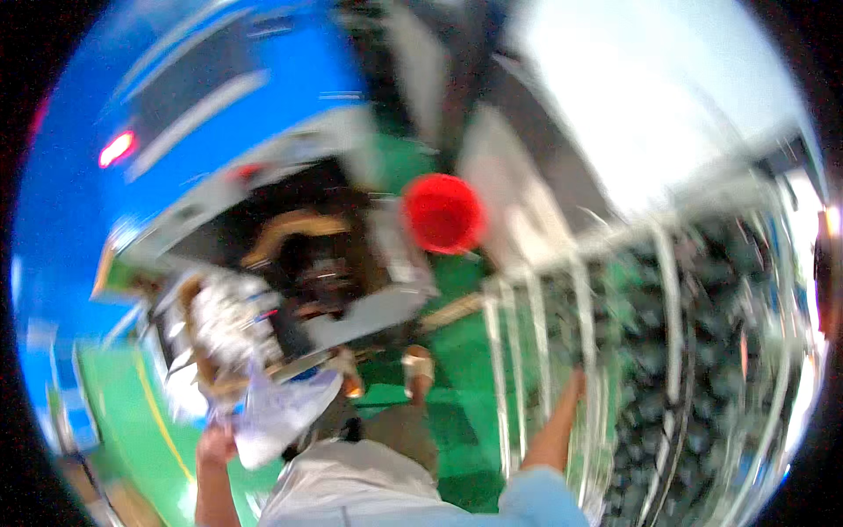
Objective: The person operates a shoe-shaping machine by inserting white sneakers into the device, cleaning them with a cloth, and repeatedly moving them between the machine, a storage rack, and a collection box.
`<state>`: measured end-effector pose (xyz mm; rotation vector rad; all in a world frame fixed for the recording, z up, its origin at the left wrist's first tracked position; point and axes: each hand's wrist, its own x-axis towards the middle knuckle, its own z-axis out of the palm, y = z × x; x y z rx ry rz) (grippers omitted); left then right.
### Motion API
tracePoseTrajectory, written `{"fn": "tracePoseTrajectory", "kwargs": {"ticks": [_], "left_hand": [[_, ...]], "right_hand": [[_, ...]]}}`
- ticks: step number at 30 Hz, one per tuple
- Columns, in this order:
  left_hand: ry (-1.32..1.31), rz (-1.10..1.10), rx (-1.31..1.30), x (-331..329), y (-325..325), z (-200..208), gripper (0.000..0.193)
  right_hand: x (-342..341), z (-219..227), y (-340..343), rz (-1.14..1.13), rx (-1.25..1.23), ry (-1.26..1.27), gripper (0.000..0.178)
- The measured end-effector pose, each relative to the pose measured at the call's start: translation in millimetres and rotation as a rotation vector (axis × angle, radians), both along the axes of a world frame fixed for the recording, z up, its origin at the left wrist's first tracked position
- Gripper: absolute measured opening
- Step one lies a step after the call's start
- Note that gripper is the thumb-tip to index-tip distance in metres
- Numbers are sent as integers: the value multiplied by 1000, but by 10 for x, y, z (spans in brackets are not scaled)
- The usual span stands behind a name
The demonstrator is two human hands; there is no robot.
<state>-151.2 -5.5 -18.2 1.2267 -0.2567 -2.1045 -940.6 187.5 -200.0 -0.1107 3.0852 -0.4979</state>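
Observation:
At the lower left, my left hand (218, 444) is closed on a thin whitish sheet (285, 413), perhaps a plastic bag or a cloth; the blur hides which. The sheet hangs in front of my body and spreads toward the right. My right arm reaches forward on the right side, and my right hand (577, 386) is by the white bars of a rack (584, 307). Its fingers are smeared by motion, so whether it touches a bar I cannot tell. Behind the bars are many dark, rounded pieces (650, 378).
A red bucket (443, 213) stands on the green floor (458, 360) ahead. To the left is a large blue machine (290, 79) with a dark opening. A heap of crumpled white material (228, 321) lies near its front. A pale grey surface (615, 97) fills the far right.

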Motion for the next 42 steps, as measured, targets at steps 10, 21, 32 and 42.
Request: {"fn": "tracePoseTrajectory", "kwargs": {"ticks": [10,21,32,42], "left_hand": [[-948,-31,-500,1096,-267,97,35],[-1233,350,-346,530,-41,-241,39],[-1308,-504,-512,764,-316,-857,67],[-1951,113,-427,375,-15,-1294,22]], "right_hand": [[2146,-749,-635,1030,-508,-695,40],[3003,535,-2140,1135,-123,-882,39],[3406,1329,-2403,1881,481,-651,38],[2379,811,-1889,1893,421,-178,31]]}}
